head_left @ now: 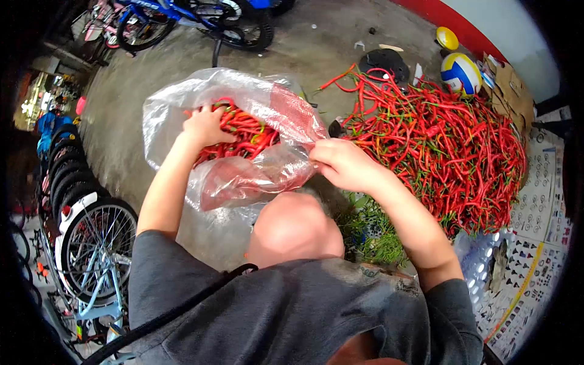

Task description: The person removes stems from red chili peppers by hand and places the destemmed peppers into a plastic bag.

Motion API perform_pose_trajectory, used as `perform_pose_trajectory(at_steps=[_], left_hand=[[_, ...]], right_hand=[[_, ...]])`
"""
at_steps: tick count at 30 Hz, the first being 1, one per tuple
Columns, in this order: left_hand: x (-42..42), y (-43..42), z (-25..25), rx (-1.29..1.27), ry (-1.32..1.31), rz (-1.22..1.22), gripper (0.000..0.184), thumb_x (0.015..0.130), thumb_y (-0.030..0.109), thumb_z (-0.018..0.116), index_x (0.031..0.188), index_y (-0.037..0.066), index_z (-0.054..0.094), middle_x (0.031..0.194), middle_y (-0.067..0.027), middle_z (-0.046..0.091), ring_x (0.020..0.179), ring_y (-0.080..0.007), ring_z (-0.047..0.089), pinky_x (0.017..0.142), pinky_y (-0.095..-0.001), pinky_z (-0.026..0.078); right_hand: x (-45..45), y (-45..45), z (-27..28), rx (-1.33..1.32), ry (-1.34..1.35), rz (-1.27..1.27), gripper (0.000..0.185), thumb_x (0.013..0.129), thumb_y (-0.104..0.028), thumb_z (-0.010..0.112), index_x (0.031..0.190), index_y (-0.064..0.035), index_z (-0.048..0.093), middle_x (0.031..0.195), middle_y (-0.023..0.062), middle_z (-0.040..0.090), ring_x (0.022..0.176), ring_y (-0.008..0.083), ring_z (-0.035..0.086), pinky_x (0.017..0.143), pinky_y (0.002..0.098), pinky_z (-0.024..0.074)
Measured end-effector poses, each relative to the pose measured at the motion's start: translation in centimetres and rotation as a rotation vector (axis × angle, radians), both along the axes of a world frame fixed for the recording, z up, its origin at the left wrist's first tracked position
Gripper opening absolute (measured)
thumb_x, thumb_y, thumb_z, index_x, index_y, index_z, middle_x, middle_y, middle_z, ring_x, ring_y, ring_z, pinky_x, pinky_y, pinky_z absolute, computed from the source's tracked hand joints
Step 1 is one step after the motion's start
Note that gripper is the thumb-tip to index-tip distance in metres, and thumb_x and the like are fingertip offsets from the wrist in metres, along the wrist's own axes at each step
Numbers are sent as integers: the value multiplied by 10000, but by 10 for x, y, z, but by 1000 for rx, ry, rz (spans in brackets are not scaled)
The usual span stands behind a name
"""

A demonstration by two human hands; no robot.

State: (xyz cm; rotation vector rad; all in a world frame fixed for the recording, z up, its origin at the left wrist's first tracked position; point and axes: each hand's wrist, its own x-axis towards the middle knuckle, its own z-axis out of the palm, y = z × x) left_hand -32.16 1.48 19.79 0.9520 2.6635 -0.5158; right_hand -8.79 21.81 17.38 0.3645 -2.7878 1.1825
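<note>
A clear plastic bag [176,97] lies wide-mouthed on the floor before me, with red chili peppers [246,131] inside it. My left hand [205,126] reaches into the bag, fingers spread over the peppers; the fingertips are partly hidden among them. On the bag's right side, my right hand [344,163] pinches the gathered plastic edge between thumb and fingers. Just right of that hand spreads a large heap of long red chili peppers [438,152], some with green stems.
Green stems and leaves [371,228] lie below the heap. A volleyball [460,74], a yellow disc-like item [447,38] and cardboard [510,91] stand behind it. A blue bicycle [201,21] is at the back; tyres [72,164] and a bicycle wheel [100,249] are on the left.
</note>
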Motion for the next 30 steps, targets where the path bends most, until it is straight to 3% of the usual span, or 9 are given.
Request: perform_pose_trajectory(at_steps=[5,10,12,19,23,26,28,29,30], left_hand=[[40,52,80,-82,173,-205,333,666,354,676,790,48,633,776,-147,633,741,-313,617,676,-406,496],[39,192,74,450,231,-655,135,726,135,554,727,40,650,756,-182,621,710,-349,608,638,-432,495],[31,271,30,200,103,-601,171,733,103,523,808,20,652,864,-196,625,813,-339,614,712,-418,500],[-36,349,-227,142,-196,-213,291,783,158,520,1052,71,591,1106,-153,578,1005,-313,571,841,-391,469],[-13,324,-258,210,-136,-83,341,798,149,515,1123,49,503,1134,-162,554,988,-329,576,820,-399,479],[-18,320,-277,388,-127,26,234,757,103,577,933,-46,541,914,-207,615,908,-337,603,774,-395,501],[-19,322,-260,706,-742,584,192,756,100,599,880,-43,564,829,-164,625,794,-282,631,660,-339,530],[-10,318,-258,1004,-1054,782,152,770,97,599,862,-23,585,775,-125,620,707,-237,626,598,-291,533],[7,314,-246,1010,-1268,853,142,778,95,595,865,-17,585,783,-124,621,706,-241,624,617,-296,536]], right_hand=[[67,26,-12,-316,-39,-373,517,762,-60,605,1245,-110,428,1211,134,348,932,273,542,817,332,472],[146,41,-81,-208,-205,-847,239,788,-46,574,1024,-28,538,1002,131,509,810,248,561,683,330,464],[168,32,-87,-192,-365,-835,216,802,-100,562,1002,-20,561,953,155,543,837,294,560,747,360,457],[224,-7,-111,-327,-495,-965,185,800,-95,567,974,-30,574,904,144,560,842,313,557,735,364,450],[231,-10,-108,-411,-634,-1066,194,799,-93,572,979,-19,573,883,141,563,833,318,557,736,362,450],[231,-1,-112,-385,-572,-1077,196,810,-96,560,986,-11,570,899,142,571,831,309,563,742,355,450],[222,14,-111,-413,-521,-1099,195,819,-106,550,988,-8,569,909,145,576,836,300,566,745,356,450],[214,24,-110,-440,-462,-1121,196,829,-115,540,990,-6,568,919,148,582,841,290,569,748,356,449],[204,32,-109,-447,-468,-1114,196,829,-115,540,990,-6,568,919,148,582,841,290,569,748,356,449]])
